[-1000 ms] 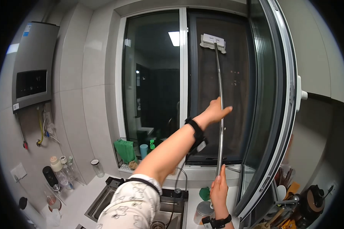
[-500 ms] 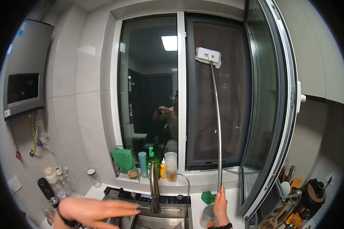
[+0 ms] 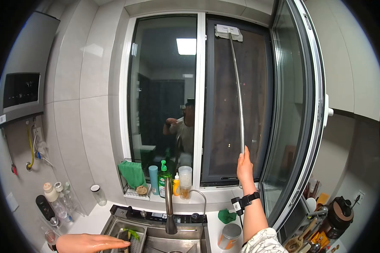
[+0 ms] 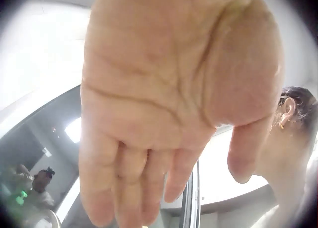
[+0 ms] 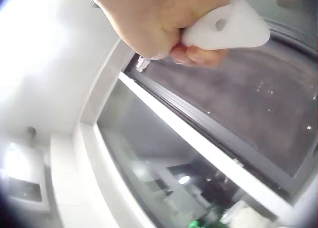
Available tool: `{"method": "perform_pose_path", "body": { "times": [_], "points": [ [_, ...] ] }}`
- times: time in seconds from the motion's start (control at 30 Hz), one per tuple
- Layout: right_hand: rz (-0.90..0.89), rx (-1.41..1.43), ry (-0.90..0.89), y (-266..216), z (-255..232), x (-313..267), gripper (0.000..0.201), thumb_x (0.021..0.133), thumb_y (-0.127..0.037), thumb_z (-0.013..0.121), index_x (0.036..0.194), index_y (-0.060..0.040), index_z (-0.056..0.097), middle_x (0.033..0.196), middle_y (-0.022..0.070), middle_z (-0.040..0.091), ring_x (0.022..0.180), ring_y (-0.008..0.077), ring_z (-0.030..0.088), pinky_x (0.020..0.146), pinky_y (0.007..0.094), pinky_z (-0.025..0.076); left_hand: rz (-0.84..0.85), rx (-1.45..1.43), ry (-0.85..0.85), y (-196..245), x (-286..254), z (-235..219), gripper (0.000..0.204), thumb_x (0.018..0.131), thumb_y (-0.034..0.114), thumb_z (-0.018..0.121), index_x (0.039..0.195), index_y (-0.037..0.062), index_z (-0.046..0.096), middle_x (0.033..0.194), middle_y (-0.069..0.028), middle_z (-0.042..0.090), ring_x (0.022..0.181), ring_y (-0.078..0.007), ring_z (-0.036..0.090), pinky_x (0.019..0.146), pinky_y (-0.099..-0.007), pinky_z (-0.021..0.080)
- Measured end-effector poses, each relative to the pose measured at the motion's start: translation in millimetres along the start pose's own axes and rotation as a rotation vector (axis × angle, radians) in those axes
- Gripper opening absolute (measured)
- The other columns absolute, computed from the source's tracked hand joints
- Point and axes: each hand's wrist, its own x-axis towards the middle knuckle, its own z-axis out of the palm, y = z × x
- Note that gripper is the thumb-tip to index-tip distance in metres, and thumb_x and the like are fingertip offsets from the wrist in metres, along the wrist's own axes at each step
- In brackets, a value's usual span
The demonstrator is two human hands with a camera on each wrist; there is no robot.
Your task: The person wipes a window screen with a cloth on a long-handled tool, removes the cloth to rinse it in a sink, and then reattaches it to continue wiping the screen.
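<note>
My right hand (image 3: pixel 245 166) grips the metal pole of a flat mop (image 3: pixel 237 84) near its lower end. In the right wrist view, the white end grip (image 5: pixel 231 29) of the pole sticks out of the curled fingers. High on the dark window screen (image 3: pixel 257 105), close to its top left corner, lies the white mop head (image 3: pixel 227 30) with a pale cloth pad. My left hand (image 3: pixel 90 243) holds nothing, its fingers straight, over the left side of the sink (image 3: pixel 173 244). The left wrist view is mostly filled by its open palm.
An open window sash (image 3: pixel 289 105) swings inward on the right. The tap (image 3: pixel 169 206) rises before bottles on the sill, including a green soap bottle (image 3: pixel 164 179). A lidded canister (image 3: pixel 229 237) stands right of the sink. Glass bottles (image 3: pixel 63 206) line the left counter.
My left hand has left the pole and dropped to the lower left. My right hand has risen with the pole; the mop head dipped, then moved up to the screen's top.
</note>
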Motion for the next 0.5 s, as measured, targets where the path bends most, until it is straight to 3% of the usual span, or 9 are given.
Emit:
{"method": "perform_pose_path", "body": {
  "times": [0.1,0.17,0.23,0.3,0.4,0.5],
  "points": [
    [0.007,-0.01,-0.008,29,-1,-25,0.042,0.093,-0.022,0.038,0.133,-0.0174,0.028,0.077,0.0263,0.059,0.075,0.0439,0.058,0.061,0.048,0.044,-0.006,0.018,0.063,-7,-8,6,0.063,0.085,0.037,0.054,0.129,-0.003,0.036,0.123,-0.0217,0.046,0.111,-0.0345,0.047,0.093,-0.0377,0.037],
    [-0.033,-0.095,0.005,63,-2,-57,0.042,0.093,-0.022,0.038,0.133,-0.0169,0.027,0.074,0.0266,0.058,0.073,0.0442,0.058,0.06,0.0484,0.044,-0.161,-0.175,0.137,-2,-17,12,0.063,0.084,0.039,0.055,0.128,-0.0033,0.038,0.12,-0.021,0.049,0.109,-0.0326,0.05,0.092,-0.0368,0.038],
    [0.122,-0.089,-0.096,68,-14,-96,0.042,0.092,-0.022,0.038,0.132,-0.0146,0.027,0.074,0.0276,0.058,0.071,0.0451,0.057,0.059,0.0487,0.044,-0.188,-0.197,0.177,-6,-26,19,0.064,0.084,0.04,0.055,0.127,-0.0034,0.038,0.119,-0.0206,0.05,0.108,-0.0319,0.051,0.092,-0.0366,0.038],
    [0.108,-0.094,-0.11,80,-21,-132,0.04,0.092,-0.02,0.039,0.13,-0.0124,0.028,0.073,0.0277,0.058,0.071,0.0458,0.057,0.058,0.0494,0.043,-0.262,-0.241,0.235,-8,-35,26,0.065,0.083,0.042,0.055,0.126,-0.0035,0.04,0.118,-0.0202,0.051,0.108,-0.031,0.051,0.092,-0.0363,0.038],
    [0.22,-0.129,-0.161,69,-29,-150,0.034,0.092,-0.019,0.039,0.124,-0.0101,0.032,0.071,0.0276,0.057,0.072,0.0466,0.057,0.058,0.0499,0.043,-0.262,-0.236,0.279,-10,-41,32,0.064,0.083,0.04,0.055,0.126,-0.0043,0.04,0.119,-0.0204,0.051,0.11,-0.0309,0.05,0.093,-0.036,0.037],
    [0.197,-0.121,-0.168,75,-24,-131,0.027,0.092,-0.019,0.039,0.116,-0.0075,0.036,0.07,0.028,0.057,0.072,0.0471,0.056,0.057,0.0506,0.042,-0.256,-0.259,0.306,-8,-47,36,0.062,0.083,0.038,0.055,0.125,-0.0052,0.04,0.12,-0.0204,0.051,0.112,-0.0304,0.049,0.094,-0.0356,0.036]
  ]
}}
